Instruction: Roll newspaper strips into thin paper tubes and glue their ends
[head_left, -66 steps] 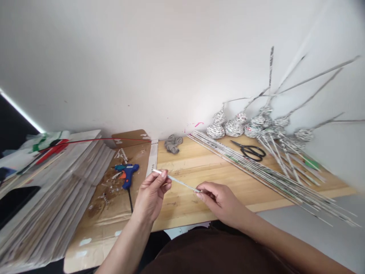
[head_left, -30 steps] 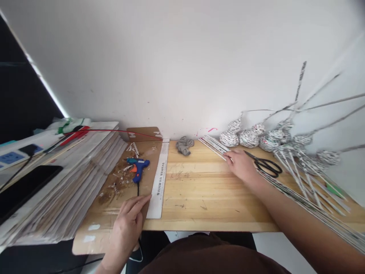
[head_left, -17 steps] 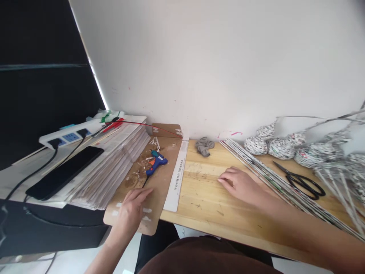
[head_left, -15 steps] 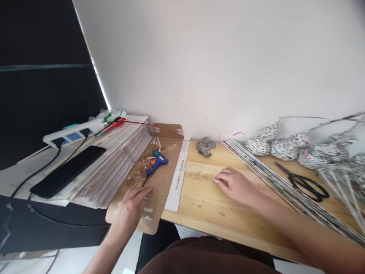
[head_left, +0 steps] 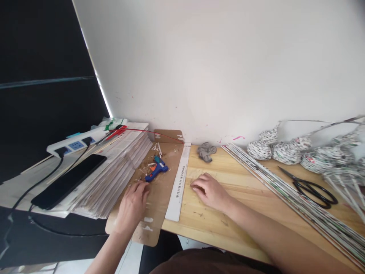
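My left hand [head_left: 132,203] rests over the brown cardboard [head_left: 159,198], its fingers loosely bent and apart, with nothing visible in them. Just beyond its fingertips lies a blue glue gun [head_left: 156,170] with an orange trigger, among white scraps. A strip of folded white paper [head_left: 177,190] with printed characters runs along the cardboard's right side. Right of that strip, my right hand [head_left: 209,191] is low over the wooden table [head_left: 228,228]. Its fingers are loosely curled with a gap to the thumb, and no object shows in them.
A newspaper stack [head_left: 114,175] at left bears a black phone [head_left: 68,180] and a power strip [head_left: 76,142]. Near the wall is a grey cloth [head_left: 207,151]. Long paper rods [head_left: 273,186], black scissors [head_left: 313,190] and several woven paper shapes [head_left: 259,149] lie at right.
My right hand has moved left, closer to the white paper strip. My left hand has shifted slightly towards the glue gun, whose nozzle is now less visible. The view has tilted slightly.
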`<state>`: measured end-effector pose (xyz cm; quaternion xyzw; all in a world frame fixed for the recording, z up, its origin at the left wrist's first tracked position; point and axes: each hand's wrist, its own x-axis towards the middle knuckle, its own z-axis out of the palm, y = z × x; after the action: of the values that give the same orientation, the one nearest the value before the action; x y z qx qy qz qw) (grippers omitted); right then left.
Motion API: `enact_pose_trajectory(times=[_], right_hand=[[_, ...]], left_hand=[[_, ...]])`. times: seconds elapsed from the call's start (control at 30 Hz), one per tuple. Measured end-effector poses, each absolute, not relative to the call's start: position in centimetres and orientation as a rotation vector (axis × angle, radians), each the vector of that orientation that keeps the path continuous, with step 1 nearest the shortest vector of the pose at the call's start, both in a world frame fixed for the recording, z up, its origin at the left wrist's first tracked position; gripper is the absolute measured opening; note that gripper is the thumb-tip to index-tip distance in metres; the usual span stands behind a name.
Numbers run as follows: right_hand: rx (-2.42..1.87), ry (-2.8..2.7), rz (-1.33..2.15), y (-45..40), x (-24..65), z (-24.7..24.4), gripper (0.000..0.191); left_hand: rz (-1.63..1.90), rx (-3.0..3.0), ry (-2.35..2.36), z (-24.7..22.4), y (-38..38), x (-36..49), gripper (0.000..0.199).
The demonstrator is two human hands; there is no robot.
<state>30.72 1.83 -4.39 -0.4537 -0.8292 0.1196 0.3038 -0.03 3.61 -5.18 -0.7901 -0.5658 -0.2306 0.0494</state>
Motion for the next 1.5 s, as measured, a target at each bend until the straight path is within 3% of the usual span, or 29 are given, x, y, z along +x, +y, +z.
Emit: enact_pose_trajectory(times=[0.17, 0.33, 0.5, 0.93, 1.2, 1.5], right_hand=[[-1.204, -2.089, 0.391, 2.0, 31.6, -5.0, 0.014], [-1.200, -2.042, 0.428, 2.3, 31.9, -5.2, 0.013], [-1.208, -2.042, 0.425, 2.6, 32.1, -5.4, 0.012], [-1.060, -2.106, 0.419, 2.1, 32.0, -5.1, 0.014], [-0.777, -2.448, 0.350, 0.1, 30.0, -4.8, 0.024], [-0.759, -2.587, 0.264, -0.3, 29.9, -4.5, 0.027]], left_hand=[[-0.497, -2.366, -1.862, -5.0, 5.1, -0.8, 0.024], [-0.667, -2.448, -1.580, -4.7, 3.3, 0.0, 0.024], [-0.614, -3.031, -1.206, -4.7, 0.0, 3.2, 0.044], [-0.789, -3.045, -1.052, -4.6, 0.5, 5.0, 0.022], [-0.867, -3.085, -1.170, -4.7, 0.5, 4.9, 0.025], [-0.948, -3.072, -1.136, -5.2, 0.7, 4.8, 0.020]])
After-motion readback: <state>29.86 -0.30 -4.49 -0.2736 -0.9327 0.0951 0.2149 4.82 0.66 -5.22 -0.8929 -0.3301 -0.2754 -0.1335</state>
